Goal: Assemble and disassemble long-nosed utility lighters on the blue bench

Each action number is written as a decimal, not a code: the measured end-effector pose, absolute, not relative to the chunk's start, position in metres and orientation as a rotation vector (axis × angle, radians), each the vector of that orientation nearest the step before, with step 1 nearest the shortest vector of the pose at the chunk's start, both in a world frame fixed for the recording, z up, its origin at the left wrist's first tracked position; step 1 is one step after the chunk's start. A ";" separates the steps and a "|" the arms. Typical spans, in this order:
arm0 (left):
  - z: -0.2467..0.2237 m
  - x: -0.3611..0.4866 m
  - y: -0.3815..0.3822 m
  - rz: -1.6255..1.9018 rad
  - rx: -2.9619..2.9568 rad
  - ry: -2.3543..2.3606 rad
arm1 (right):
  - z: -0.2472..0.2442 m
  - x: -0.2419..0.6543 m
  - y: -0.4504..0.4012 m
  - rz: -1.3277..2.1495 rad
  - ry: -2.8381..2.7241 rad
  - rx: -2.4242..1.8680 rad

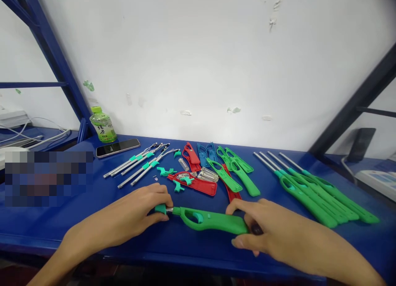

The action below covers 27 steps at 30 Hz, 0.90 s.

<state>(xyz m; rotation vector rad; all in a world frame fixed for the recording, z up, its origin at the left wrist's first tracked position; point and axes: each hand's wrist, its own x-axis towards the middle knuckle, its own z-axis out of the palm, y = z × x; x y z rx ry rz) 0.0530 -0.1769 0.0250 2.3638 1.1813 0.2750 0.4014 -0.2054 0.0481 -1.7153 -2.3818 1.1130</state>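
A green long-nosed gas lighter (216,221) lies crosswise in front of me, its nose to the left. My left hand (148,207) is closed in a pinch on the teal collar (161,209) around its metal tube; most of the tube is hidden by the hand. At the other end, my right hand (262,230) grips the butt of the handle between fingers and thumb. A dark, rounded object (256,229) shows within the right hand's curl, perhaps a tool handle; the rest of it is hidden. A teal trigger sits inside the lighter's loop.
Assembled green lighters (315,199) lie on the right of the blue table (123,253). Behind my hands are green half-shells (246,178), red half-shells (201,186), blue half-shells (206,153), clear fuel tanks (208,174) and teal triggers (178,186). Metal tubes (139,168), a phone (117,147) and a bottle (103,127) stand left.
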 end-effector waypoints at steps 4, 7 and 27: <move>0.020 0.054 -0.178 0.244 2.375 1.236 | 0.045 0.394 -0.203 1.009 -2.361 -1.822; 0.014 0.052 -0.182 0.255 2.428 1.272 | 0.048 0.391 -0.202 1.010 -2.371 -1.871; 0.009 0.081 -0.193 0.382 2.670 0.922 | 0.049 0.389 -0.201 1.003 -2.380 -1.782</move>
